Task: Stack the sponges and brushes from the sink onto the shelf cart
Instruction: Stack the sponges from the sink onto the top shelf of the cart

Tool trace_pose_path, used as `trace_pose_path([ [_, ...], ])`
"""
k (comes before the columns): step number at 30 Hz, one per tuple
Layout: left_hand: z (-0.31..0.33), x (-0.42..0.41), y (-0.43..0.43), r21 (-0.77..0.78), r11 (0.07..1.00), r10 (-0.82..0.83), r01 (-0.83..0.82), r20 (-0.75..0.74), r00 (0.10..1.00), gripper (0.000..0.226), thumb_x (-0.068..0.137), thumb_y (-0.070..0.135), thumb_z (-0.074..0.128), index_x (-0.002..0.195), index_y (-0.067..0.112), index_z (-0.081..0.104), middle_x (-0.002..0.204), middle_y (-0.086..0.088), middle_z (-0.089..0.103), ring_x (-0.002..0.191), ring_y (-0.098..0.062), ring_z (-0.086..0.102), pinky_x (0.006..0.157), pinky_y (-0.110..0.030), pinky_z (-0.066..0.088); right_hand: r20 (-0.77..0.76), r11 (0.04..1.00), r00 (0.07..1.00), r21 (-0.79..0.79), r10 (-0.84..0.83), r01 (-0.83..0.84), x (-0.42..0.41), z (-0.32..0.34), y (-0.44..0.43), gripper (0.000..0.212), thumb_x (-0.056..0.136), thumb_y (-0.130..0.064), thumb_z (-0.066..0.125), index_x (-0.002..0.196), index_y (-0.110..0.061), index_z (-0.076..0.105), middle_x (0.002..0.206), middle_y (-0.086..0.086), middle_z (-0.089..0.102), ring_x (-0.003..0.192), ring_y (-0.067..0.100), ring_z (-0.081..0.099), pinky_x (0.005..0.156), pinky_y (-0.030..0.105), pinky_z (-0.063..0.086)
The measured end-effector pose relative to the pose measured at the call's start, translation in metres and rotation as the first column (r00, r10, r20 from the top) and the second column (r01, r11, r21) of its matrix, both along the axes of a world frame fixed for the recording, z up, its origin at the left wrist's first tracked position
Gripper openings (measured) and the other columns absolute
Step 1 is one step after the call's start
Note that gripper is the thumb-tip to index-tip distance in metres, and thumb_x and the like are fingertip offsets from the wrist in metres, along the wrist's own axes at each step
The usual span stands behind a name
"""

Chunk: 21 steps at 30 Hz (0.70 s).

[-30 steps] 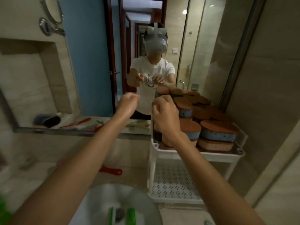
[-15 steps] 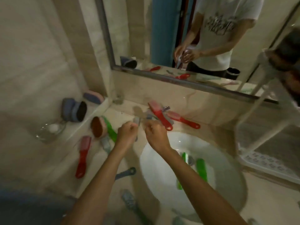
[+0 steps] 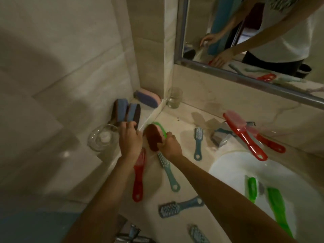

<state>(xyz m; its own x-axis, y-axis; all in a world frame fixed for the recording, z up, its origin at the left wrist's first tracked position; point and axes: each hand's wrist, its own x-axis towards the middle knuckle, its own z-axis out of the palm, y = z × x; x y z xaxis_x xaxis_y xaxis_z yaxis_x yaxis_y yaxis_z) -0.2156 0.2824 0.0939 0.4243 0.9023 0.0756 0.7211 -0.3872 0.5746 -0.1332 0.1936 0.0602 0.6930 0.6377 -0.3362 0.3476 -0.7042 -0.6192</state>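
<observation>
My right hand (image 3: 169, 146) grips a brown-faced sponge (image 3: 153, 138) standing on edge on the counter. My left hand (image 3: 130, 138) reaches to two blue sponges (image 3: 126, 113) that stand upright on the raised ledge, its fingertips touching the nearer one. A pink and blue sponge (image 3: 148, 97) lies in the ledge's corner. Several brushes lie on the counter: a red one (image 3: 138, 176) under my left wrist, blue ones (image 3: 168, 171) (image 3: 198, 142) (image 3: 178, 206), and two red ones (image 3: 244, 133) by the mirror. Green brushes (image 3: 252, 189) (image 3: 278, 209) lie in the white sink (image 3: 228, 169). The shelf cart is out of view.
A glass bowl (image 3: 102, 137) sits on the ledge just left of my left hand. A glass jar (image 3: 174, 97) stands in the corner under the mirror (image 3: 245, 41). A green brush handle (image 3: 160, 128) lies behind the brown sponge. A tap (image 3: 133, 234) shows at the bottom edge.
My view swung from the cart down to the counter's left corner. Both hands moved left from the middle of the counter; the right now grips the brown sponge and the left reaches the blue sponges.
</observation>
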Motion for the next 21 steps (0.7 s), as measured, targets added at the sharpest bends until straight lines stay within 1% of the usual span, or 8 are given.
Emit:
trace_pose_path([
  [2, 0.001, 0.006, 0.015, 0.111, 0.994, -0.009, 0.009, -0.005, 1.0, 0.03, 0.087, 0.005, 0.05, 0.116, 0.004, 0.058, 0.129, -0.019, 0.046, 0.123, -0.034, 0.039, 0.102, -0.037, 0.032, 0.003, 0.999, 1.0, -0.034, -0.021, 0.021, 0.003, -0.003, 0.013, 0.045, 0.088, -0.023, 0.057, 0.124, -0.003, 0.037, 0.123, 0.018, 0.051, 0.112, 0.035, 0.052, 0.091, 0.042, 0.044],
  [4, 0.001, 0.014, 0.029, 0.15, 0.988, -0.027, 0.036, -0.064, 0.998, 0.029, 0.089, 0.007, 0.05, 0.117, 0.006, 0.056, 0.133, -0.015, 0.043, 0.124, -0.032, 0.036, 0.102, -0.036, 0.031, 0.021, 0.996, 0.999, -0.081, -0.027, 0.029, 0.006, -0.007, 0.022, 0.045, 0.086, -0.022, 0.058, 0.122, -0.005, 0.038, 0.121, 0.017, 0.053, 0.112, 0.034, 0.05, 0.092, 0.043, 0.044],
  [6, 0.0, 0.022, 0.042, 0.148, 0.986, -0.047, 0.073, -0.172, 0.984, 0.035, 0.091, 0.012, 0.049, 0.126, 0.008, 0.048, 0.136, -0.014, 0.042, 0.125, -0.031, 0.035, 0.101, -0.037, 0.032, 0.02, 0.993, 0.999, -0.105, -0.051, 0.052, 0.009, -0.009, 0.028, 0.045, 0.084, -0.021, 0.06, 0.12, -0.005, 0.039, 0.12, 0.016, 0.053, 0.112, 0.033, 0.049, 0.093, 0.043, 0.045],
  [9, -0.004, 0.034, 0.058, 0.13, 0.986, -0.054, 0.102, -0.335, 0.941, 0.051, 0.091, 0.021, 0.053, 0.137, 0.008, 0.036, 0.14, -0.016, 0.04, 0.128, -0.032, 0.034, 0.102, -0.04, 0.034, -0.039, 0.992, 0.994, -0.07, -0.106, 0.103, 0.013, -0.011, 0.029, 0.047, 0.082, -0.02, 0.063, 0.121, -0.006, 0.041, 0.12, 0.015, 0.052, 0.11, 0.031, 0.051, 0.093, 0.041, 0.047],
  [13, -0.009, 0.04, 0.059, 0.112, 0.99, -0.038, 0.088, -0.386, 0.922, 0.064, 0.086, 0.021, 0.061, 0.139, 0.008, 0.029, 0.141, -0.017, 0.039, 0.128, -0.032, 0.035, 0.102, -0.043, 0.036, -0.093, 0.984, 0.98, 0.013, -0.177, 0.179, 0.021, -0.006, 0.023, 0.047, 0.081, -0.023, 0.064, 0.12, -0.006, 0.045, 0.12, 0.012, 0.049, 0.104, 0.028, 0.054, 0.087, 0.036, 0.05],
  [16, -0.007, 0.041, 0.056, 0.064, 0.998, -0.01, 0.025, -0.225, 0.974, 0.07, 0.081, 0.015, 0.066, 0.139, 0.006, 0.029, 0.141, -0.018, 0.04, 0.13, -0.033, 0.036, 0.104, -0.045, 0.036, -0.109, 0.962, 0.961, 0.078, -0.252, 0.261, 0.03, -0.001, 0.016, 0.041, 0.079, -0.023, 0.065, 0.113, -0.008, 0.046, 0.116, 0.012, 0.052, 0.098, 0.026, 0.057, 0.083, 0.038, 0.054],
  [19, 0.003, 0.043, 0.048, -0.06, 0.998, 0.02, -0.019, 0.006, 1.0, 0.087, 0.077, 0.02, 0.071, 0.146, 0.004, 0.02, 0.147, -0.017, 0.032, 0.136, -0.032, 0.031, 0.11, -0.045, 0.035, -0.207, 0.928, 0.929, 0.155, -0.305, 0.339, 0.036, 0.015, 0.006, 0.04, 0.081, -0.02, 0.065, 0.114, -0.013, 0.043, 0.117, 0.012, 0.054, 0.097, 0.024, 0.061, 0.074, 0.029, 0.056],
  [21, 0.009, 0.044, 0.04, -0.184, 0.982, 0.06, -0.036, 0.123, 0.991, 0.08, 0.076, 0.022, 0.071, 0.142, 0.002, 0.03, 0.141, -0.017, 0.039, 0.131, -0.031, 0.039, 0.106, -0.04, 0.039, -0.229, 0.902, 0.92, 0.226, -0.318, 0.368, 0.039, 0.031, -0.004, 0.042, 0.082, -0.019, 0.064, 0.117, -0.014, 0.042, 0.116, 0.011, 0.055, 0.094, 0.022, 0.062, 0.065, 0.026, 0.055],
])
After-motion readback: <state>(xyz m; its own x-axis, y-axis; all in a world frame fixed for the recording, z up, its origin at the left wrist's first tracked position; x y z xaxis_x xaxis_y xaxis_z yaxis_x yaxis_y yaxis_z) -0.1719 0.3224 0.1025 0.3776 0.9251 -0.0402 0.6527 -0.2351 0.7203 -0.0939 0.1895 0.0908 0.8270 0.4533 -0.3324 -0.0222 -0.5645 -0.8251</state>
